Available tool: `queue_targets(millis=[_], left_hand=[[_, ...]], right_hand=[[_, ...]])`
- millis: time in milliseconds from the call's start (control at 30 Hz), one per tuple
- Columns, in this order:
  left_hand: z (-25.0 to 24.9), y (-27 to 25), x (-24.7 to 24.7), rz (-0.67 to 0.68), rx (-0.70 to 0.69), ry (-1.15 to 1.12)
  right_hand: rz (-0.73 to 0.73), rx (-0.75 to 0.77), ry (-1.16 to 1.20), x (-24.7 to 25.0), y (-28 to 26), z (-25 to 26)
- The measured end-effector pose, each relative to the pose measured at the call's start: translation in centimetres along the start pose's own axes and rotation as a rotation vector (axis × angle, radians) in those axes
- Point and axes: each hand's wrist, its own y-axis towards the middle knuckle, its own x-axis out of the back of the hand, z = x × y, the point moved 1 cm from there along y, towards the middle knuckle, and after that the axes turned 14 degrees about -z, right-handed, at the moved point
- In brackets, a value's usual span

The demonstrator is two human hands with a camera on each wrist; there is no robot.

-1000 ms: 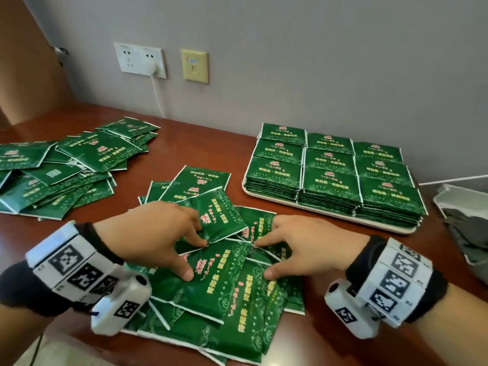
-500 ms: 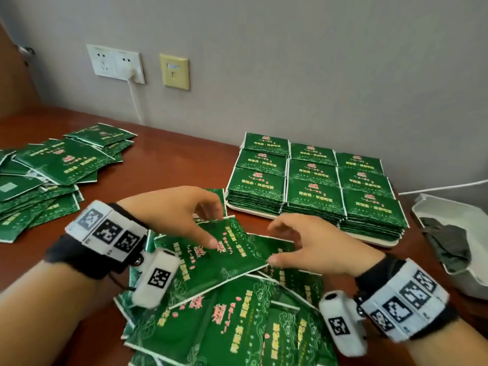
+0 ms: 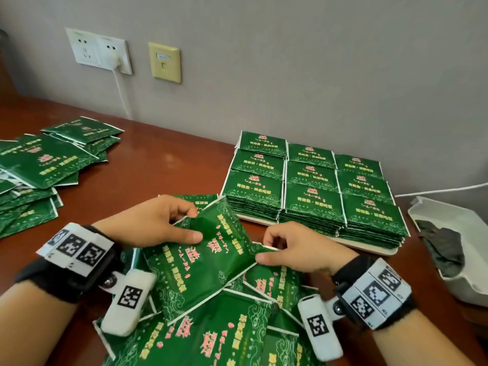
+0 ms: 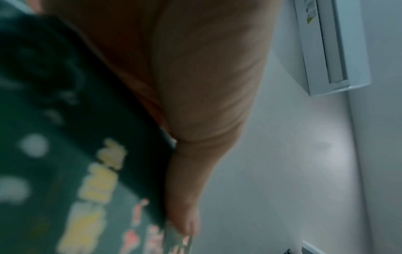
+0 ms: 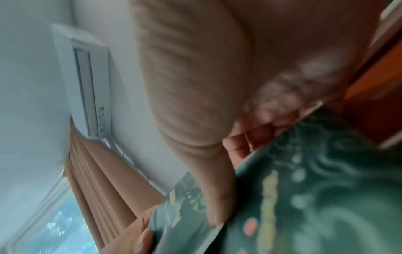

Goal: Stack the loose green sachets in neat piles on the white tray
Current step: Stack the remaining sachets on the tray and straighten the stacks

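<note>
A green sachet (image 3: 203, 262) with yellow and pink print is lifted above the loose heap of sachets (image 3: 211, 334) in front of me. My left hand (image 3: 158, 223) pinches its upper left edge between thumb and fingers. My right hand (image 3: 290, 249) pinches its right edge, thumb on top. The white tray (image 3: 369, 248) behind them carries neat green piles (image 3: 311, 188) in a three by three grid. Both wrist views are blurred; the left wrist view shows the held sachet (image 4: 76, 154) against my thumb, and the right wrist view shows the sachet (image 5: 304, 197) under my thumb.
A second loose pile of sachets (image 3: 39, 175) lies at the far left of the brown table (image 3: 158, 159). A white bin (image 3: 454, 249) with a dark cloth stands at the right edge. Wall sockets (image 3: 99, 51) and a cable sit on the grey wall behind.
Both hands took one sachet from the heap and raised it toward the tray side. The camera view shifted slightly right and closer.
</note>
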Motion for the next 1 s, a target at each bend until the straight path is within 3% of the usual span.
queue_targets(millis=[133, 300, 467, 567, 667, 733, 800, 933, 1000], left_hand=[[0.1, 0.5, -0.2, -0.081, 0.091, -0.389], [0.9, 0.4, 0.1, -0.145, 0.026, -0.746], [0.3, -0.1, 0.1, -0.149, -0.064, -0.453], [0.1, -0.2, 0.1, -0.151, -0.096, -0.22], [0.2, -0.2, 0.3, -0.203, -0.106, -0.142], [0.5, -0.2, 0.4, -0.237, -0.117, -0.134], [1.0, -0.1, 0.6, -0.289, -0.123, -0.079], [0.3, 0.0, 0.1, -0.337, -0.124, -0.246], [0.3, 0.1, -0.6, -0.323, -0.05, -0.382]], right_hand=[[-0.13, 0.001, 0.286, 0.0, -1.5, -1.4], [-0.399, -0.155, 0.862, 0.8, -3.5, -3.2], [-0.389, -0.123, 0.729, 1.3, -5.6, -4.3], [-0.591, 0.007, 0.65, 1.7, -6.8, -4.6], [-0.77, 0.183, 0.404, 2.6, -7.8, -4.0], [-0.843, 0.278, 0.291, 3.0, -8.0, -3.7], [-0.865, 0.319, 0.34, 2.9, -8.1, -3.6], [-0.975, 0.143, 0.709, 2.2, -7.9, -3.8], [-0.948, 0.009, 0.788, 1.7, -7.3, -3.9]])
